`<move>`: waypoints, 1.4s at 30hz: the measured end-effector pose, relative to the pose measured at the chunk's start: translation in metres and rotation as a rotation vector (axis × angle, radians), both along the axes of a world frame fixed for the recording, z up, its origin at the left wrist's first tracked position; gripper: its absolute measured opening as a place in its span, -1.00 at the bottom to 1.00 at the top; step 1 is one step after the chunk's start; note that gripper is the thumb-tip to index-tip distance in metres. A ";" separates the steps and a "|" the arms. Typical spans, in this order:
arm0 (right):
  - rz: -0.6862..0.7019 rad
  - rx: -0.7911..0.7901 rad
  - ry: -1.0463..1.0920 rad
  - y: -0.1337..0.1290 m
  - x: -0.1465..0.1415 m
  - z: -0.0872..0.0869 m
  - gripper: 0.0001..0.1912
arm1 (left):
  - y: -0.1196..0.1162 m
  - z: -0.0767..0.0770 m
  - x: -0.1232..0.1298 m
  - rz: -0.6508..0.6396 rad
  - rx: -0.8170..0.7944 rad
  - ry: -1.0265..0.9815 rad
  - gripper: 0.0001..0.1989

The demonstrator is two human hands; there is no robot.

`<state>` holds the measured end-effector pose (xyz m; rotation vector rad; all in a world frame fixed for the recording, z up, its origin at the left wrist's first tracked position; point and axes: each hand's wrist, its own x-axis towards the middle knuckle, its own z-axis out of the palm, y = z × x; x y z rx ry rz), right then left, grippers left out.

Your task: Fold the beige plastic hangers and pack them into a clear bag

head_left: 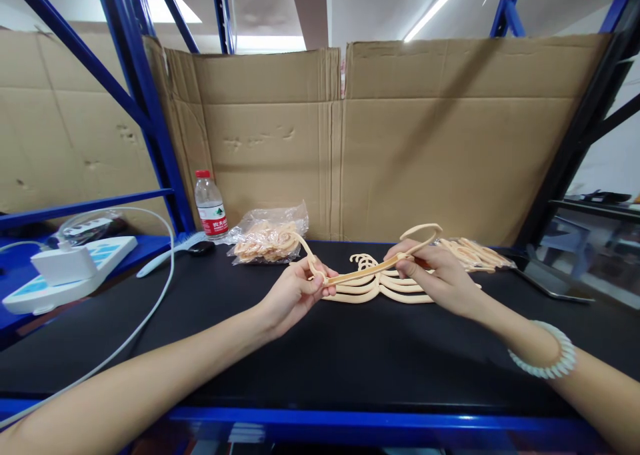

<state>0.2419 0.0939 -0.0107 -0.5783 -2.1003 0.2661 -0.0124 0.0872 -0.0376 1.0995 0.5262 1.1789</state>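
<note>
Both hands hold a beige plastic hanger piece [364, 272] above the black table top. My left hand [300, 293] pinches its left end between thumb and fingers, where a thin curved part rises. Closed around the other end is my right hand [440, 275], with a curved part sticking up over the fingers. How the parts join is hidden by the fingers. Just behind the held piece lie several beige plastic hangers [353, 299] side by side, their hooks pointing to the back. The hands and held piece cover some of them.
A plastic bag of beige curved parts [267, 241] lies at the back left, by a water bottle [211, 205] and brush [173, 253]. More beige strips [473, 253] lie bagged at right. A power strip [70, 275] with charger and white cable [150, 318] is far left. Cardboard [450, 141] stands behind.
</note>
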 end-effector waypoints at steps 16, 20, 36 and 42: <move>-0.053 -0.013 0.008 -0.003 -0.002 -0.002 -0.72 | -0.001 0.001 0.001 0.010 0.007 0.012 -0.76; -0.049 0.008 0.010 -0.006 -0.006 -0.008 -0.69 | 0.001 -0.003 0.000 0.040 0.007 0.028 -0.76; -0.073 0.005 0.043 -0.011 -0.006 -0.004 -0.72 | -0.001 0.002 -0.001 0.003 0.077 -0.010 -0.76; -0.092 0.037 0.034 -0.010 -0.005 -0.004 -0.74 | 0.001 0.006 -0.005 0.000 0.016 0.051 -0.74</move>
